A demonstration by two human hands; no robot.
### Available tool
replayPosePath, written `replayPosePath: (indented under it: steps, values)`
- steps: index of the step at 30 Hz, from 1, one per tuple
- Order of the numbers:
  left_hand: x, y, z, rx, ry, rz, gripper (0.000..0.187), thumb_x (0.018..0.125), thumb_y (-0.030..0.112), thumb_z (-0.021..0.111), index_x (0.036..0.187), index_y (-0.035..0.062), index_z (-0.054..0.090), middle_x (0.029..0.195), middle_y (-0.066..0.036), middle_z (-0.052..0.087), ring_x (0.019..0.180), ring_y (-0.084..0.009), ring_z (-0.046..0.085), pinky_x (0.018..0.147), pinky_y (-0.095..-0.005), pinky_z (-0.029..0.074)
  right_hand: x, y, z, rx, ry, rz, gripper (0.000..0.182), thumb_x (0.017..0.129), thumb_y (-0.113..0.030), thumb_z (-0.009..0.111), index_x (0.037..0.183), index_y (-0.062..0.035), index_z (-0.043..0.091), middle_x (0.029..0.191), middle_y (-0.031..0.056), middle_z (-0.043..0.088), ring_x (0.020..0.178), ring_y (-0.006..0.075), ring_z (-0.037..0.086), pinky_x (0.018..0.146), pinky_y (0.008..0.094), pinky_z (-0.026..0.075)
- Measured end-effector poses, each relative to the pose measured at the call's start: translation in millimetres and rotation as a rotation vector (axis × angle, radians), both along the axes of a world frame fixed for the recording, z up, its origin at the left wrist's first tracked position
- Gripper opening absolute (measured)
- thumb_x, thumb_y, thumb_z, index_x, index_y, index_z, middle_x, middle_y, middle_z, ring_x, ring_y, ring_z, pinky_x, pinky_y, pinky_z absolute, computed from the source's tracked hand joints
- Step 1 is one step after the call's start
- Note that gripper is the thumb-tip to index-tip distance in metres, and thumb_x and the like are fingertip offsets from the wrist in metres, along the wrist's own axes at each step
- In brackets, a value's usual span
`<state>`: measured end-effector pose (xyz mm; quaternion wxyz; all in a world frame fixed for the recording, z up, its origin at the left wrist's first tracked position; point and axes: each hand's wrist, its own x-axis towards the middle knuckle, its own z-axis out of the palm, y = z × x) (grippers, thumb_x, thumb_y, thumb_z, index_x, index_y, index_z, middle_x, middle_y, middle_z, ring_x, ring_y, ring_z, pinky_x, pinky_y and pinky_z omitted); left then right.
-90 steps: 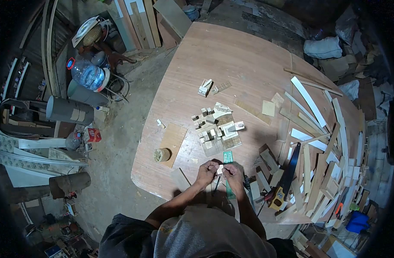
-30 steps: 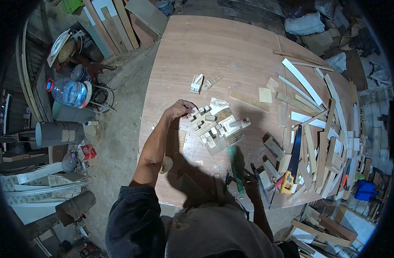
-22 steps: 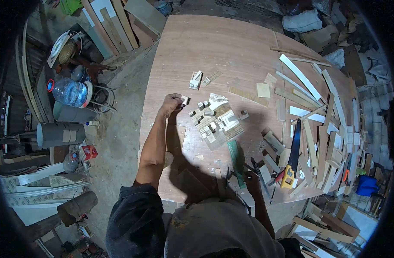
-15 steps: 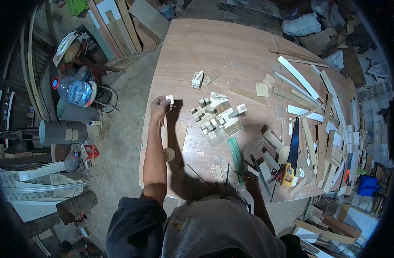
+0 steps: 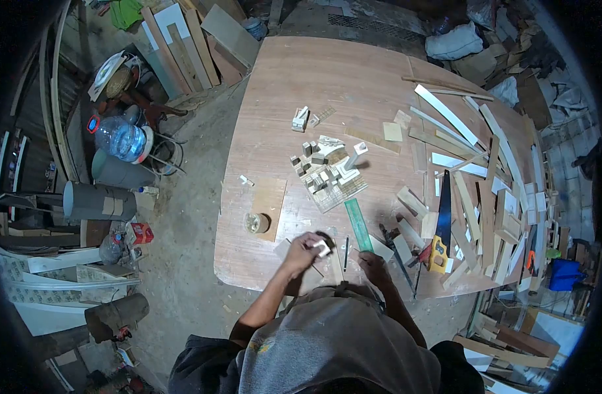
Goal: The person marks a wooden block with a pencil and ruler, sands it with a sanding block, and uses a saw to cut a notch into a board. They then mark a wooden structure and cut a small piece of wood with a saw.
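My left hand (image 5: 301,256) is closed on a small pale wooden block (image 5: 323,248), held above the near edge of the table. My right hand (image 5: 376,269) has its fingers curled at the near end of a green ruler (image 5: 358,223); whatever is in them, if anything, is hidden. A thin dark pencil-like stick (image 5: 346,254) lies between the hands. Beyond them stands a wooden model of small building blocks on a gridded base (image 5: 340,192). A separate small block piece (image 5: 300,119) sits farther back. To the left, a round container (image 5: 255,223) stands on a thin wooden sheet (image 5: 271,192).
A handsaw with a yellow handle (image 5: 439,255) lies to the right, beside many wood strips (image 5: 472,207) and white strips (image 5: 447,115). A tiny pale piece (image 5: 246,180) rests near the table's left edge. A large water bottle (image 5: 120,138) stands beyond that side.
My left hand has come from the table's left side to the near middle, carrying a small block. My right hand has shifted slightly left, toward the ruler's end. A small piece now shows at left.
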<state>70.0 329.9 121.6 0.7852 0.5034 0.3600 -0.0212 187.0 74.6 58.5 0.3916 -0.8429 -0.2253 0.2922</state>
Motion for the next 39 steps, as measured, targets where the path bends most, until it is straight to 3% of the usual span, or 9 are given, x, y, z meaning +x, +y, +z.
replayPosePath:
  steps: [3, 5, 11, 16, 19, 26, 31, 34, 39]
  values:
    - [-7, -35, -24, 0.023, -0.01, -0.099, 0.014, 0.088, 0.001, 0.071, 0.101, 0.0008, 0.064, 0.08, -0.004, 0.066, 0.069, -0.0107, 0.06, 0.058, -0.0251, 0.05, 0, 14, 21, 0.159, 0.023, 0.146, 0.023, 0.094, -0.015, 0.065, 0.11, 0.0025, 0.067, 0.093, 0.0121, 0.071, 0.081, 0.0172, 0.068, 0.071, 0.0312, 0.054]
    - [-2, -50, -14, 0.034, 0.01, -0.107, 0.015, 0.088, 0.005, 0.073, 0.1, 0.0, 0.064, 0.077, -0.003, 0.065, 0.067, -0.0099, 0.058, 0.06, -0.025, 0.048, 1, 23, 53, 0.239, 0.383, 0.107, 0.023, 0.096, -0.012, 0.062, 0.115, 0.0004, 0.065, 0.095, 0.0058, 0.069, 0.08, 0.0112, 0.065, 0.068, 0.0265, 0.051]
    - [8, -103, -5, 0.1, 0.0, 0.034, 0.01, 0.092, 0.008, 0.071, 0.096, -0.0004, 0.066, 0.078, -0.003, 0.067, 0.065, -0.0095, 0.06, 0.059, -0.0246, 0.05, 2, -4, 37, 0.205, 0.466, 0.124, 0.021, 0.096, -0.016, 0.065, 0.109, -0.0008, 0.065, 0.092, 0.0017, 0.066, 0.079, 0.0095, 0.061, 0.069, 0.0246, 0.048]
    - [16, -152, 4, 0.077, 0.012, 0.095, 0.012, 0.092, 0.007, 0.071, 0.099, -0.0015, 0.066, 0.078, -0.003, 0.066, 0.066, -0.01, 0.061, 0.06, -0.0252, 0.051, 23, -44, 49, 0.251, 0.636, 0.027, 0.017, 0.095, -0.019, 0.067, 0.099, -0.0023, 0.067, 0.077, 0.0007, 0.064, 0.069, 0.0087, 0.058, 0.064, 0.0244, 0.045]
    - [21, -188, 9, 0.09, -0.02, 0.126, 0.016, 0.089, 0.001, 0.07, 0.104, -0.0018, 0.067, 0.078, -0.004, 0.066, 0.065, -0.0101, 0.059, 0.06, -0.0255, 0.049, 35, -67, 43, 0.249, 0.612, 0.031, 0.017, 0.095, -0.02, 0.067, 0.096, -0.0031, 0.067, 0.072, 0.0005, 0.063, 0.065, 0.0082, 0.056, 0.062, 0.0243, 0.044]
    - [40, -229, 1, 0.029, 0.052, 0.137, 0.02, 0.096, 0.016, 0.066, 0.106, -0.0009, 0.067, 0.084, -0.005, 0.066, 0.073, -0.014, 0.066, 0.062, -0.0286, 0.056, 52, -103, 48, 0.271, 0.552, 0.076, 0.018, 0.094, -0.02, 0.067, 0.096, -0.0014, 0.068, 0.07, -0.0002, 0.06, 0.061, 0.0079, 0.054, 0.055, 0.0242, 0.043]
    - [53, -253, 6, -0.033, -0.043, 0.208, 0.022, 0.093, 0.008, 0.068, 0.112, -0.0023, 0.064, 0.083, -0.005, 0.067, 0.073, -0.0148, 0.067, 0.062, -0.0283, 0.056, 59, -115, 51, 0.284, 0.414, 0.013, 0.016, 0.094, -0.019, 0.068, 0.093, -0.0026, 0.07, 0.069, -0.0007, 0.061, 0.059, 0.0066, 0.054, 0.053, 0.0227, 0.042]
    - [61, -268, 10, -0.116, -0.062, 0.402, 0.023, 0.09, 0.005, 0.071, 0.109, -0.006, 0.064, 0.08, -0.008, 0.068, 0.063, -0.013, 0.063, 0.055, -0.025, 0.05, 61, -119, 64, 0.301, 0.423, -0.065, 0.017, 0.094, -0.018, 0.068, 0.087, -0.0029, 0.069, 0.067, -0.0007, 0.061, 0.058, 0.006, 0.053, 0.052, 0.0222, 0.041]
    - [61, -274, 6, -0.075, -0.056, 0.425, 0.02, 0.089, 0.008, 0.073, 0.103, -0.006, 0.067, 0.077, -0.007, 0.067, 0.06, -0.0121, 0.06, 0.054, -0.0249, 0.047, 68, -129, 65, 0.279, 0.421, 0.06, 0.02, 0.094, -0.018, 0.066, 0.083, -0.0021, 0.065, 0.068, 0.0003, 0.061, 0.059, 0.0069, 0.054, 0.053, 0.024, 0.042]
